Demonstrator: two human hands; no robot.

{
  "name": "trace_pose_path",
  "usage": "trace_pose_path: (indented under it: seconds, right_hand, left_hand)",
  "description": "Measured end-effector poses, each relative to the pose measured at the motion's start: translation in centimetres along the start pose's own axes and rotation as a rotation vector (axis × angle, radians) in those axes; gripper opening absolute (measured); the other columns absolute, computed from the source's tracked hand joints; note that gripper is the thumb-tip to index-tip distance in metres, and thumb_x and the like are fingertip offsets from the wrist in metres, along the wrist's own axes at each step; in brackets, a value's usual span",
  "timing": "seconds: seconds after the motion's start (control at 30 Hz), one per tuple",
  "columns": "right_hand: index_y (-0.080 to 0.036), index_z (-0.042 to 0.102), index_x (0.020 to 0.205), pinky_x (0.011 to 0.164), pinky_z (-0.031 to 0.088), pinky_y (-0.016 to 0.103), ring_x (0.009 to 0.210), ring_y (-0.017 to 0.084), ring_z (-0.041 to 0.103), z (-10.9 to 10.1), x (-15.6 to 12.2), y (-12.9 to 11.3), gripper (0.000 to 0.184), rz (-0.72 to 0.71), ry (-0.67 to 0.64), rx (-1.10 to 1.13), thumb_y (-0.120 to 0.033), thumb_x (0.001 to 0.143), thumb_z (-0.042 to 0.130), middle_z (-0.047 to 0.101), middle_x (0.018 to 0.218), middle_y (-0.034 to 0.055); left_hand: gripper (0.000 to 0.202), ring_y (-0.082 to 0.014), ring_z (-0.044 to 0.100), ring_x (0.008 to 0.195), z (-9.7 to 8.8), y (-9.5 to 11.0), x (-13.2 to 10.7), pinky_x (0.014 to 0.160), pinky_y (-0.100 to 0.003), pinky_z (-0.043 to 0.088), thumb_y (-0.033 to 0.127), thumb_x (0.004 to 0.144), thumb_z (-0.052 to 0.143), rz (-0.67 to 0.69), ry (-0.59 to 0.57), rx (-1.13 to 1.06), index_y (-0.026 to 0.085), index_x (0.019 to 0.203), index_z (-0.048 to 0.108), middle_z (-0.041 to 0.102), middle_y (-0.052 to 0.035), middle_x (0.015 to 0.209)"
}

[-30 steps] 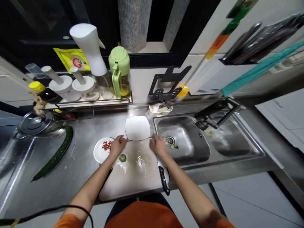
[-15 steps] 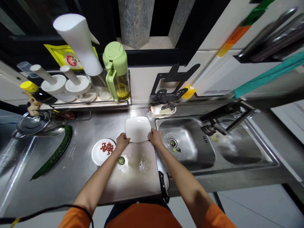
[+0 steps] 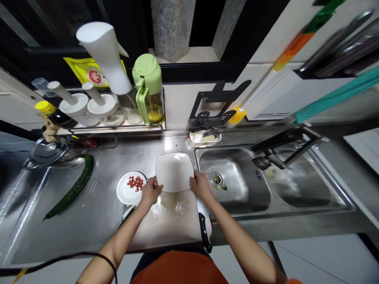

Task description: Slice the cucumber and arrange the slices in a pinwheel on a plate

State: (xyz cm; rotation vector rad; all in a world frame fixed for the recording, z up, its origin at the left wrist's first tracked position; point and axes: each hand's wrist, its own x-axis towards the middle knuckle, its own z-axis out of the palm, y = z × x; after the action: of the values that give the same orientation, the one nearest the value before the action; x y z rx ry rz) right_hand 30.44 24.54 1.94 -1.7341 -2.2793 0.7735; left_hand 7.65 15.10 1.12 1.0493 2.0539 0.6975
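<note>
A white square plate (image 3: 174, 171) is held between both hands, tilted, over the far edge of a pale cutting board (image 3: 170, 223). My left hand (image 3: 150, 192) grips the plate's left edge with fingers curled. On the right edge, my right hand (image 3: 201, 185) is closed the same way. The plate is bare. Wet crumbs lie on the board just below it. A black-handled knife (image 3: 205, 232) lies along the board's right side.
A small round dish with red chopped bits (image 3: 130, 188) sits left of the board. A long cucumber (image 3: 70, 192) lies on the steel counter (image 3: 97, 213) further left. A double sink (image 3: 237, 185) with a black tap (image 3: 281, 148) is on the right. Bottles and jars stand on a rack (image 3: 112, 118) behind.
Both hands went from the board's far edge to the plate, took hold of its sides, and have pulled it nearer, over the board. The green slice on the board is hidden now.
</note>
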Motion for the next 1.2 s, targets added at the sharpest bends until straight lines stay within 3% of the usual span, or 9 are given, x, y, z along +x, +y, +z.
trace_pose_path:
  seconds: [0.23, 0.43, 0.73, 0.93, 1.07, 1.2]
  right_hand:
    - [-0.014, 0.059, 0.106, 0.082, 0.032, 0.029, 0.093, 0.021, 0.05, 1.0, -6.1, 0.2, 0.026, 0.114, -0.124, -0.144, -0.022, 0.088, 0.042, 0.063, 0.098, 0.01]
    - [-0.015, 0.057, 0.111, 0.078, 0.033, 0.031, 0.106, 0.026, 0.045, 1.8, -8.8, 0.0, 0.027, 0.181, -0.185, -0.246, -0.024, 0.09, 0.042, 0.062, 0.103, 0.011]
    - [-0.013, 0.057, 0.109, 0.077, 0.035, 0.035, 0.111, 0.03, 0.043, 2.8, -9.7, 0.0, 0.029, 0.167, -0.192, -0.336, -0.031, 0.091, 0.042, 0.061, 0.108, 0.0152]
    - [-0.01, 0.055, 0.112, 0.078, 0.038, 0.038, 0.111, 0.032, 0.043, 2.9, -9.6, -0.7, 0.031, 0.177, -0.193, -0.374, -0.029, 0.089, 0.045, 0.061, 0.107, 0.0191]
    - [-0.009, 0.054, 0.116, 0.079, 0.039, 0.041, 0.112, 0.033, 0.044, 3.1, -9.6, -1.1, 0.034, 0.185, -0.183, -0.391, -0.027, 0.089, 0.043, 0.06, 0.108, 0.0222]
    - [-0.008, 0.052, 0.121, 0.078, 0.04, 0.042, 0.113, 0.034, 0.043, 3.2, -9.6, -1.2, 0.038, 0.185, -0.179, -0.396, -0.026, 0.089, 0.043, 0.06, 0.108, 0.0225]
  left_hand:
    - [0.015, -0.0102, 0.045, 0.054, 1.8, -3.2, -5.5, 0.057, -0.022, 0.033, 0.029, 0.072, 0.058, 0.025, -0.024, -0.013, 0.022, 0.071, 0.045, 0.048, 0.0062, 0.059]
    - [0.017, -0.0111, 0.048, 0.055, 3.0, -4.7, -7.6, 0.059, -0.022, 0.036, 0.03, 0.072, 0.058, -0.026, -0.041, 0.004, 0.023, 0.07, 0.042, 0.047, 0.0061, 0.059]
    - [0.013, -0.0107, 0.049, 0.058, 4.3, -6.6, -8.2, 0.061, -0.022, 0.037, 0.027, 0.073, 0.059, -0.041, -0.041, -0.002, 0.022, 0.075, 0.047, 0.05, 0.0053, 0.062]
    - [0.013, -0.0104, 0.051, 0.058, 4.5, -6.5, -8.1, 0.062, -0.022, 0.039, 0.024, 0.071, 0.06, -0.046, -0.029, -0.03, 0.021, 0.076, 0.049, 0.052, 0.0054, 0.062]
    - [0.013, -0.0118, 0.054, 0.059, 4.0, -6.1, -8.4, 0.063, -0.023, 0.04, 0.027, 0.072, 0.061, -0.031, -0.031, -0.035, 0.021, 0.081, 0.053, 0.056, 0.0041, 0.063]
    - [0.023, -0.0149, 0.059, 0.062, 2.4, -6.2, -8.6, 0.066, -0.025, 0.043, 0.035, 0.077, 0.057, -0.024, 0.003, -0.024, 0.02, 0.093, 0.058, 0.063, 0.0002, 0.067]
